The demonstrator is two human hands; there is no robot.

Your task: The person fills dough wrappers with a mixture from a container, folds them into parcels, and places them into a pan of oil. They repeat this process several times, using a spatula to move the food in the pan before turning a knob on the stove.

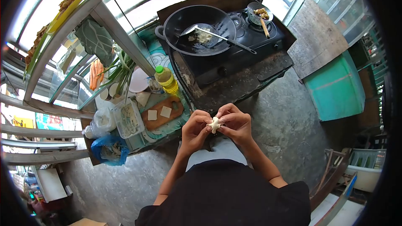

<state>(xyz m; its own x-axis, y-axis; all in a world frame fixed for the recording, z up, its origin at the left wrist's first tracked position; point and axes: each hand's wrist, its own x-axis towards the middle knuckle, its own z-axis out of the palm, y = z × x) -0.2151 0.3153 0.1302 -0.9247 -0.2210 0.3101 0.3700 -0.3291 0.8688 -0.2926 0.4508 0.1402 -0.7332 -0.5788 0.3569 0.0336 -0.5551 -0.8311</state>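
A small pale wonton is pinched between the fingertips of both hands, in front of my body. My left hand is closed on its left side, and my right hand grips the right side. To the left, two square wonton wrappers lie apart on a wooden cutting board. Beside the board stands a clear plastic container with some pale filling inside. Ahead, a black wok holds oil and a pale frying piece, with a metal spatula resting across it.
The wok sits on a black gas stove. A strainer with fried bits is on the other burner. An oil bottle, green onions, carrots and a blue plastic bag are at left. A glass display case rises there.
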